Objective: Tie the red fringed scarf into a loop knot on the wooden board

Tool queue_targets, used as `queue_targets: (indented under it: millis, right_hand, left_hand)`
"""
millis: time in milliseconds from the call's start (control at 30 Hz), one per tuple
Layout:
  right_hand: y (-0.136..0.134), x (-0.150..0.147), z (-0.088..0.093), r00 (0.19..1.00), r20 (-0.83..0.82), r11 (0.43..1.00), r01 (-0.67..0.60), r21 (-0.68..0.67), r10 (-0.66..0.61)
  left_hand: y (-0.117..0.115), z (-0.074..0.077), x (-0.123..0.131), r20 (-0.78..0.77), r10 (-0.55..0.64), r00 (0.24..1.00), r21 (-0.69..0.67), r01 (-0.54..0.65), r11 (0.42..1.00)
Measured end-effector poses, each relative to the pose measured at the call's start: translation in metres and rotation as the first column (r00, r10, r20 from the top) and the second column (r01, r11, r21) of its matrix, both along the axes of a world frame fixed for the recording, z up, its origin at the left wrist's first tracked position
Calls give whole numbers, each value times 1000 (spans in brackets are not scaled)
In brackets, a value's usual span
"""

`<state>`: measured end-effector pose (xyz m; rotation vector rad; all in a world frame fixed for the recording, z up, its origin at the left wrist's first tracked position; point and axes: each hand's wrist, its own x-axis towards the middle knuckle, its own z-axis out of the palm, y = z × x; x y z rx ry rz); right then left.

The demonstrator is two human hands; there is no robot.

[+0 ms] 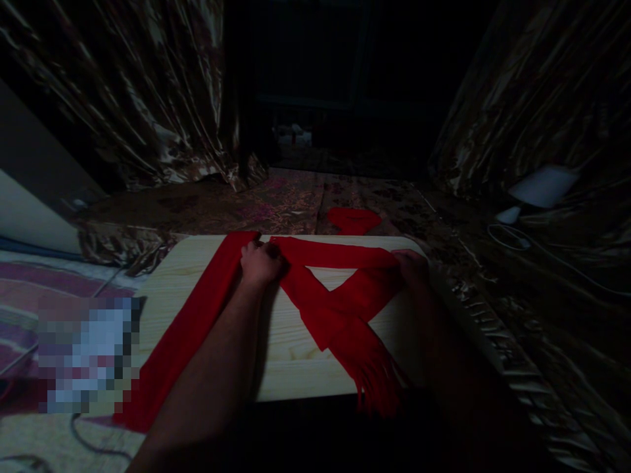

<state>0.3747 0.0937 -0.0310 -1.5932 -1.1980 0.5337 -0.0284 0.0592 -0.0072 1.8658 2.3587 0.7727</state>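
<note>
A red scarf [340, 253] with a fringed end lies in crossing bands on a small pale wood-grain table [290, 341]. Its fringe [377, 378] hangs toward the near edge. One long red strip [197, 322] runs down the table's left side, and another red part [353, 218] shows beyond the far edge; how these join is hard to make out. My left hand [261, 261] is closed on the scarf near the far edge, beside the strip. At the folded right corner, my right hand [413, 266] pinches the scarf, its fingers partly in shadow.
Shiny patterned curtains [192, 112] hang on both sides of a dark background. A white lamp [542, 185] with a cord lies at the right on patterned cloth. Left of the table are a striped cover [24, 295] and a pixelated object [93, 355] with a cable.
</note>
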Motion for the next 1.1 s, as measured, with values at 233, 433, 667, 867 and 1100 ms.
queue_targets:
  millis: [233,433,667,867,1100]
  right_hand:
    - [-1,-1,3,1000,26,1000,-7,1,7]
    - [0,-1,1,1000,30,1000,-8,-9,8]
    - [-18,-18,24,907,409,983,27,180,-100]
    - [-37,-56,34,588,792,937,-343,61,164]
    - [-31,-56,14,436,807,917,-180,-355,398]
  left_hand:
    - [4,-4,-3,30,14,999,66,-16,998]
    - [-1,-2,-4,151,109,982,279,-148,949]
    - [-8,7,26,-122,-337,934,269,358,894]
    - [-3,-7,28,-176,-376,910,23,386,922]
    - [3,-19,21,-133,-288,948,-77,280,957]
